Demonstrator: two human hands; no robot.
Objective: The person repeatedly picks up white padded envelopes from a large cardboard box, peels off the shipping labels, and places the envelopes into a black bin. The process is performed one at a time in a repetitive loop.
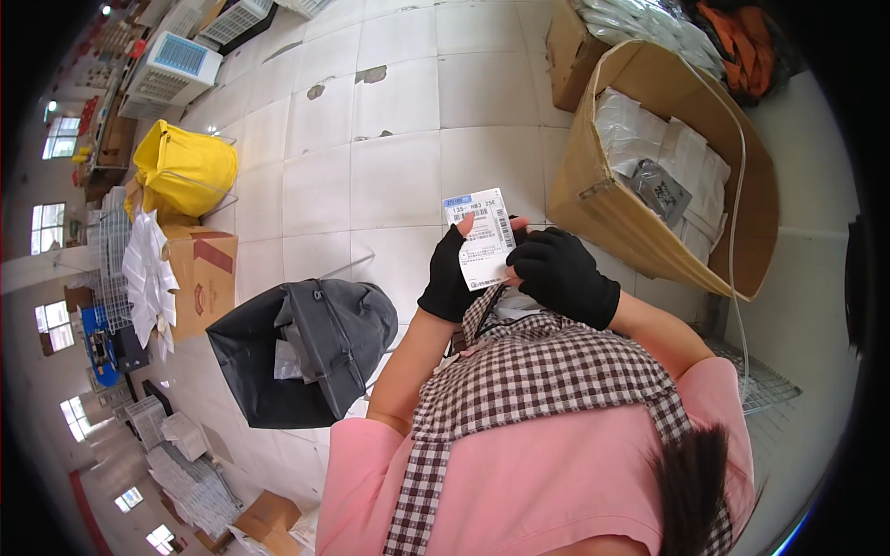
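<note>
A white printed label with a blue patch and barcodes is held upright in front of me in both hands, which wear black fingerless gloves. My left hand grips its left edge, thumb over the front. My right hand is curled at its right edge, with bare fingertips on it. Below the label is my checked apron, with something pale, hard to make out, just under my hands. To the left on the floor stands a dark grey fabric bin with plastic packaging inside.
Right: an open cardboard box of wrapped white packages, a white cable and another box. Left: a yellow bag, a brown carton, draped white sheets and wire racks. A tiled floor lies ahead.
</note>
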